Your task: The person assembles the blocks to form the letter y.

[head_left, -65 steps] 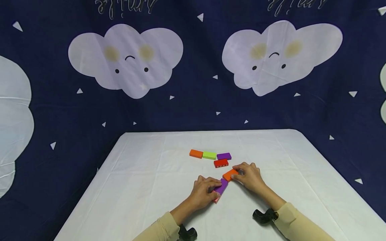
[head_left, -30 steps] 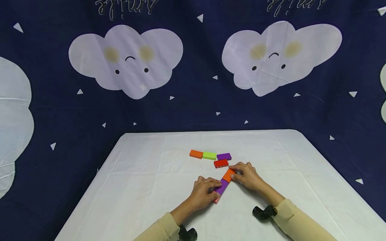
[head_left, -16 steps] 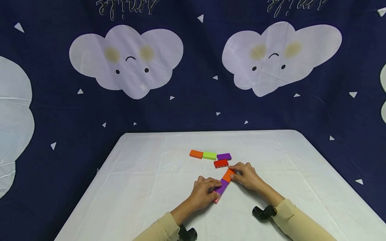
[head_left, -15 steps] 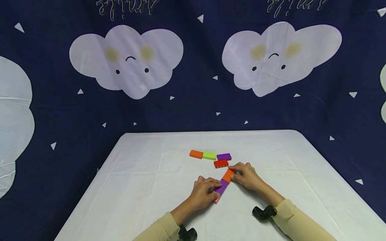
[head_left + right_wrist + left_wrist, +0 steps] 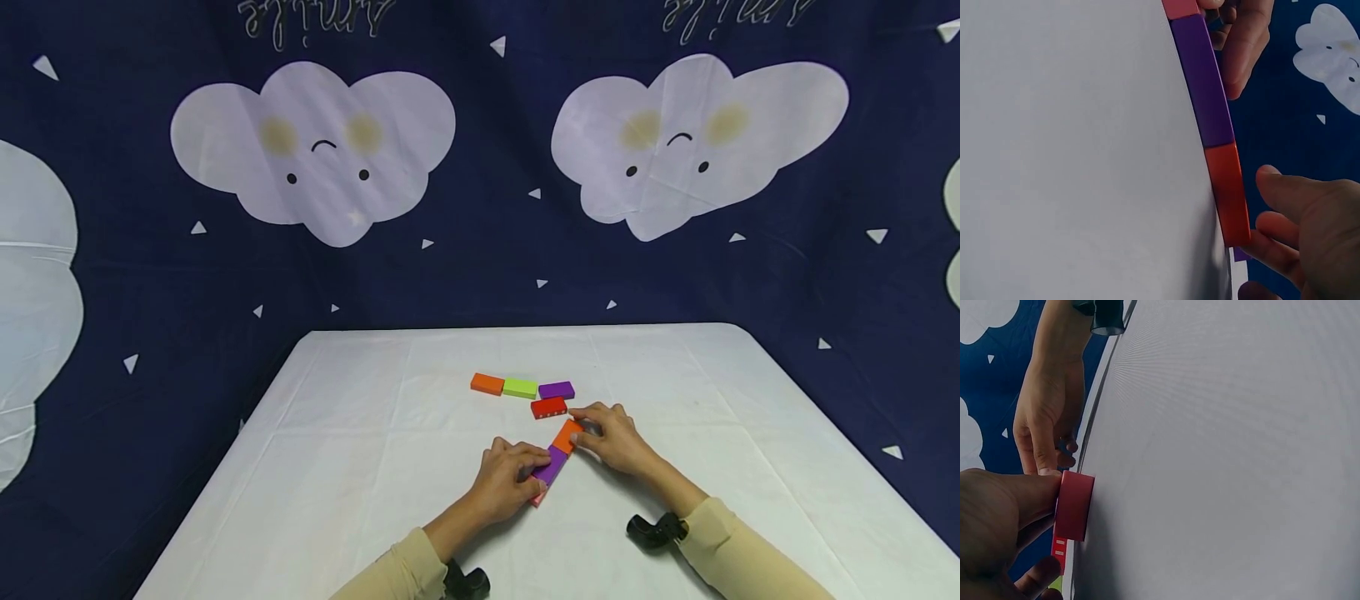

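Three blocks lie end to end in a slanted row on the white table: an orange block, a purple block and a pink block. My left hand curls over the purple and pink blocks, its thumb against the pink one. My right hand pinches the orange block's far end, fingers beside it. The orange block touches the purple one.
Beyond the hands lie a red block and a row of orange, green and purple blocks. A dark blue cloud-print cloth hangs behind the table. Black wrist mounts sit near the front edge.
My right hand has slid the orange block a little left, up against the purple block. In the last half second nothing has visibly moved.
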Action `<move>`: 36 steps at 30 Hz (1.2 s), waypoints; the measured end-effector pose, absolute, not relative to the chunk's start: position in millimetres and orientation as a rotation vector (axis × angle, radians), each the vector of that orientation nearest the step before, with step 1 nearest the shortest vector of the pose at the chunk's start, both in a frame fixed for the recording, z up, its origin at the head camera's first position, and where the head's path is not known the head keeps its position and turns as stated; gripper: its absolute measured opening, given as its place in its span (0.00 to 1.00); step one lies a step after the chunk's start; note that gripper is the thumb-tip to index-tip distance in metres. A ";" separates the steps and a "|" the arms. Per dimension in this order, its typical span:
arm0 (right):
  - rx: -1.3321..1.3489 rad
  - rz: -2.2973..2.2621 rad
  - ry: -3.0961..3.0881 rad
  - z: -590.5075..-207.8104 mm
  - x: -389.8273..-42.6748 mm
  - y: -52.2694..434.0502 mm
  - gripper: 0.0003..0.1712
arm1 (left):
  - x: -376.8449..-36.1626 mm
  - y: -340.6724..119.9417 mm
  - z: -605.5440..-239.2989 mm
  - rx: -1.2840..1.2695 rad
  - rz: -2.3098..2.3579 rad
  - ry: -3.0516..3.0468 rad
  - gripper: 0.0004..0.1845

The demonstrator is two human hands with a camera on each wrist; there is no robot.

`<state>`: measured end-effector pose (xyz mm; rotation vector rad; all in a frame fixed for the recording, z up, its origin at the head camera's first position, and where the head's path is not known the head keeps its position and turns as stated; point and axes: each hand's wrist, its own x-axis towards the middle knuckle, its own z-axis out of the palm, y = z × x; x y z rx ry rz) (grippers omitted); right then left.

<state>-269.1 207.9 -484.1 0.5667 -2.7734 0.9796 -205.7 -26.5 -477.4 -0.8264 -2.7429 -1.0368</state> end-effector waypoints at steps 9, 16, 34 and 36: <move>0.473 0.889 -2.717 -483.0 -260.4 202.2 0.25 | -205.7 -27.5 -477.2 -0.813 -1.060 -2.707 0.17; 0.396 0.795 -2.655 -480.3 -247.2 193.8 0.28 | -208.4 -31.1 -475.0 -0.648 -1.207 -2.664 0.15; 0.323 0.720 -2.706 -483.0 -216.8 168.0 0.37 | -223.9 -60.9 -467.8 -0.317 -1.253 -2.590 0.12; 0.326 0.715 -2.698 -483.4 -214.7 166.1 0.37 | -226.2 -64.2 -467.6 -0.298 -1.246 -2.579 0.12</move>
